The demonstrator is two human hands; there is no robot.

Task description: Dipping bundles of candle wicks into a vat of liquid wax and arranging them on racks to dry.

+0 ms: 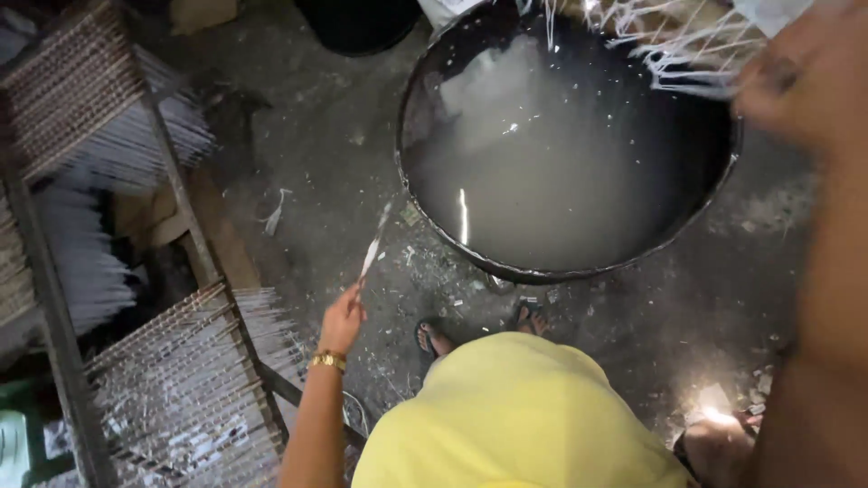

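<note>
Left hand [342, 318] pinching a thin white strip [374, 242] beside a round black tub [425, 217] of cloudy liquid; right hand [796, 81] blurred over rim.

Dim, gritty concrete floor [316, 136], metal rack frames [181, 208] at left, perhaps a lamp's glare [714, 411] low right.

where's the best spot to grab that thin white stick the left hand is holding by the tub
Grip the thin white stick at its lower end, where the left hand already pinches it, coming from below. It slants up toward the round black tub, so the upper end hangs free; how stiff it is can't be told.
</note>
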